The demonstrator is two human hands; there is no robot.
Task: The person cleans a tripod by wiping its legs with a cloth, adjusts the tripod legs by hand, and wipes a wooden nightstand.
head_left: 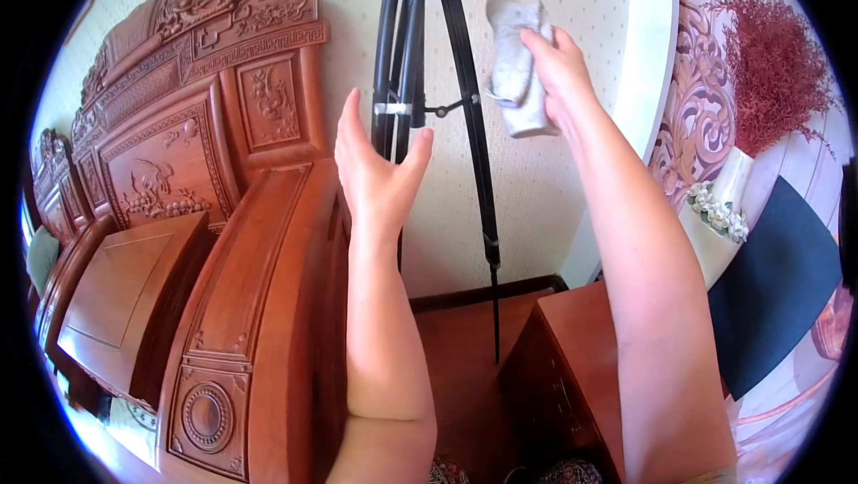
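Note:
A black tripod (474, 135) with a silvery centre pole stands against the pale wall. My left hand (380, 162) is raised in front of its left legs, thumb and fingers spread, with nothing in it; whether it touches the tripod I cannot tell. To the right of the tripod, my right hand (561, 73) holds a folded light grey cloth (514, 68) between thumb and fingers. The cloth hangs in the air in front of the wall, apart from the tripod's right leg.
Carved wooden seating (259, 243) fills the left side. At the lower right stands a reddish-brown cabinet (572, 332). Beyond my right arm are a white vase (733, 180) with flowers, dried red branches (773, 55) and a dark panel (778, 278).

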